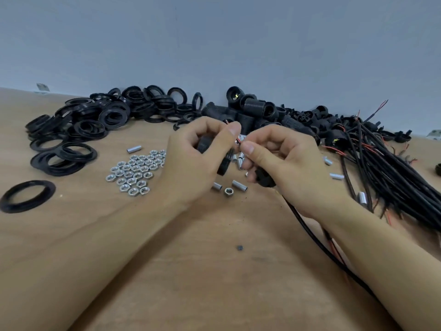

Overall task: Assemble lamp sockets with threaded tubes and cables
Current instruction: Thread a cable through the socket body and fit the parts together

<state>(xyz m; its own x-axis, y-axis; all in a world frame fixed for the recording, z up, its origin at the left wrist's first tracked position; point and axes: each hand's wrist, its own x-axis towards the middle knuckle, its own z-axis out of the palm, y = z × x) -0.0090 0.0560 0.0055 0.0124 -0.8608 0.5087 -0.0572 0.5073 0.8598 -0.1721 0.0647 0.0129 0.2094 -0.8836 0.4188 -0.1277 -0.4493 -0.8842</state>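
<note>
Above the nut pile, my left hand grips a black socket and my right hand pinches cable wires, bare surface nearer me.

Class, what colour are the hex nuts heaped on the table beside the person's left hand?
Silver, bare shiny metal; the nuts show best in the head view.

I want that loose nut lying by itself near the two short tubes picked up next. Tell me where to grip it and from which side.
The lone nut lies flat on the table, hole up, between two short tubes. Probably best to come straight down from above and pinch two opposite flat sides of its hexagon. A grip along the near-far line avoids the tubes to its left and right.
</note>
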